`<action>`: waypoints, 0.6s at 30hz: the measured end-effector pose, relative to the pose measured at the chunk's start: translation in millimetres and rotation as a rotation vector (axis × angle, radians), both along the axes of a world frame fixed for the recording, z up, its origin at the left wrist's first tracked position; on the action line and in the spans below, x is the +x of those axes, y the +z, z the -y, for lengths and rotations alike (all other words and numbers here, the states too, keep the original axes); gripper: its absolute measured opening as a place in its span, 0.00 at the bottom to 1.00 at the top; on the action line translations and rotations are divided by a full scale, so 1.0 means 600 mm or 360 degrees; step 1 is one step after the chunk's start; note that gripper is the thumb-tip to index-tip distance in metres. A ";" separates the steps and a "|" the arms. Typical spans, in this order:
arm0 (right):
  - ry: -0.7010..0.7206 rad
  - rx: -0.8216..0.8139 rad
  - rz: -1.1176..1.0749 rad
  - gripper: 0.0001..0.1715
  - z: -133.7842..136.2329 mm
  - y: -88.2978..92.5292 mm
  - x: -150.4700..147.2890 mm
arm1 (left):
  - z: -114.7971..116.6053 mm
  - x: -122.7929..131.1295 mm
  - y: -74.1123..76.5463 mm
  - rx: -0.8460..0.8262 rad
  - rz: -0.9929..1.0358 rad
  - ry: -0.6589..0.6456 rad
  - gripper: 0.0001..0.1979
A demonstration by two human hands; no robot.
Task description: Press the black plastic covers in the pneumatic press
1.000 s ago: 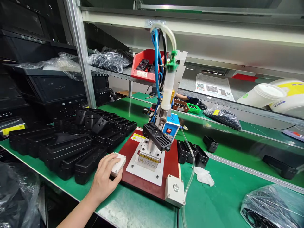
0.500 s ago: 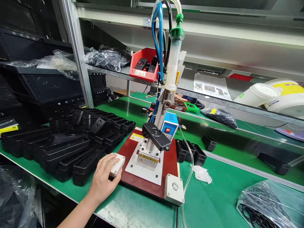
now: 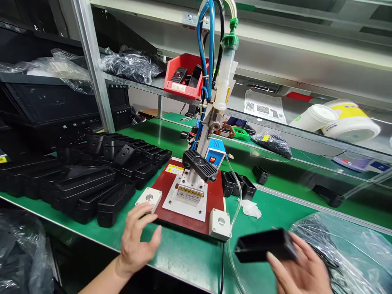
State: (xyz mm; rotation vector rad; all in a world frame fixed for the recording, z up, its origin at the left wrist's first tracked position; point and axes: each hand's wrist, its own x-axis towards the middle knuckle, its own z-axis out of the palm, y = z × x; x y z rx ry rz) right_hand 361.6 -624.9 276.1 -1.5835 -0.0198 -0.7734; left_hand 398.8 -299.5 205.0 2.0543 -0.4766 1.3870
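Observation:
My left hand (image 3: pixel 138 237) is open, fingers spread and curved, just in front of the left white button box (image 3: pixel 149 197). In my right hand (image 3: pixel 301 265), at the lower right, is a black plastic housing (image 3: pixel 260 245), long and hollow, somewhat blurred and held by one end above the bench. Between the hands stands a dispensing machine on a dark red base (image 3: pixel 183 222), with an upright syringe (image 3: pixel 225 77). A black ribbed cover (image 3: pixel 200 163) sits tilted on its metal fixture. The right white button box (image 3: pixel 220 223) is at the base's front corner.
Many black housings (image 3: pixel 82 183) are piled at the left. Several more (image 3: pixel 239 185) stand right of the machine, beside a clear hose and a white tissue (image 3: pixel 250 208). A plastic bag of black cables (image 3: pixel 333 245) lies at the right. A shelf holds a red bin (image 3: pixel 183 92).
My left hand has come off the left button box, moving down toward me and opening. My right hand has come into view at the lower right with a black housing. The view has shifted slightly.

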 end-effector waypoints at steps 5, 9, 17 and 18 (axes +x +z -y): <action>0.0641 0.0519 -0.0280 0.35 -0.130 0.012 0.049 | 0.079 -0.044 0.037 -0.0327 -0.0719 -0.0837 0.29; 0.0903 0.0665 -0.0290 0.34 -0.190 0.012 0.060 | 0.101 -0.046 0.056 -0.0611 -0.1119 -0.1026 0.22; 0.1104 0.0464 -0.0311 0.24 -0.184 0.004 0.058 | 0.097 -0.040 0.073 -0.1477 -0.1480 -0.1317 0.23; 0.1102 0.0426 -0.0310 0.23 -0.181 0.005 0.059 | 0.097 -0.037 0.077 -0.1596 -0.1551 -0.1381 0.24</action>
